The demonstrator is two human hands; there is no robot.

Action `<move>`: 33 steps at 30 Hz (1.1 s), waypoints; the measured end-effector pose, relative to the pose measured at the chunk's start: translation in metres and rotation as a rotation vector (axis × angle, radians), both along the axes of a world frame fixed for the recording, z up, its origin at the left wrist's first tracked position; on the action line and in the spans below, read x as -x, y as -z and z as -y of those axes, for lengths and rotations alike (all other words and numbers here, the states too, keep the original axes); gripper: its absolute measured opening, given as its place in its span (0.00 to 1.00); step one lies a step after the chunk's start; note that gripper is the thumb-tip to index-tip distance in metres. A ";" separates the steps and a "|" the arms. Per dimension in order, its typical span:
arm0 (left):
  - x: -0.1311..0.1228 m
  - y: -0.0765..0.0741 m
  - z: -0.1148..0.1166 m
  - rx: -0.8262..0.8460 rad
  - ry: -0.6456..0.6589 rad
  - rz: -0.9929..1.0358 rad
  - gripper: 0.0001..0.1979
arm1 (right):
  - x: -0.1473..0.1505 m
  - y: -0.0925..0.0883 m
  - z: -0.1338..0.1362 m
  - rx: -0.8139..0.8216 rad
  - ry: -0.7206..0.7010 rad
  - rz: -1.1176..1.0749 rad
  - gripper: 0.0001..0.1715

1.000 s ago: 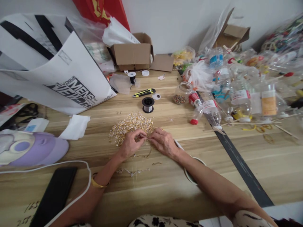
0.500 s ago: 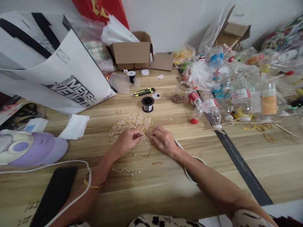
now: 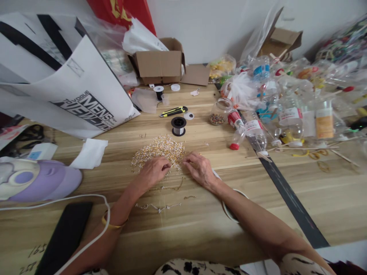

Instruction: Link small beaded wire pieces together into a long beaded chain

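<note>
A heap of small gold and silver chain pieces (image 3: 162, 147) lies on the wooden table in front of me. My left hand (image 3: 155, 170) rests against the heap's front edge, thumb and fingers pinched together. Just to the right of the heap, my right hand (image 3: 199, 170) has its fingers bent and drawn together. Whatever either hand pinches is too small to make out. Nearer to me lie a gold chain (image 3: 169, 188), a silver chain with sparkling stones (image 3: 159, 209) and a short piece of chain (image 3: 189, 197).
Behind the heap stand a wire spool (image 3: 178, 126) and a yellow-black utility knife (image 3: 173, 111). Plastic bottles (image 3: 291, 112) crowd the right. A jar of beads (image 3: 219, 114) stands nearer. At left are a white bag (image 3: 86, 91), a purple device (image 3: 54, 177) and a black phone (image 3: 65, 236).
The fingertips of my two hands have moved slightly apart, the left a little left and down. The chains on the table have stayed where they were.
</note>
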State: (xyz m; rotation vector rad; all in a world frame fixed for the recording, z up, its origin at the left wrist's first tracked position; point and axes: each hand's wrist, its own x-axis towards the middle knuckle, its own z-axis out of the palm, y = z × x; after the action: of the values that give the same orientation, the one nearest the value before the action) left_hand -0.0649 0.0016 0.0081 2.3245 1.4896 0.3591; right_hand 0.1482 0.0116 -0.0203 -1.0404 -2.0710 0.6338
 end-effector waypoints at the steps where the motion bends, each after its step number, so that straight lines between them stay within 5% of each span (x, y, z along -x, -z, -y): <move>1: 0.000 0.001 0.000 -0.007 0.004 0.000 0.08 | 0.000 0.000 0.000 0.000 -0.002 -0.001 0.05; 16: 0.000 -0.003 0.000 -0.004 -0.028 -0.079 0.07 | 0.001 -0.002 0.000 0.014 0.017 -0.007 0.05; 33: -0.004 0.005 0.003 -0.029 0.056 0.062 0.09 | 0.001 -0.002 -0.001 0.021 0.009 -0.024 0.05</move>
State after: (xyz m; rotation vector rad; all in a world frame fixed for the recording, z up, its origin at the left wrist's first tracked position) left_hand -0.0607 -0.0019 0.0034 2.3502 1.3961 0.4365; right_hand 0.1468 0.0124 -0.0182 -1.0484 -2.0421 0.6617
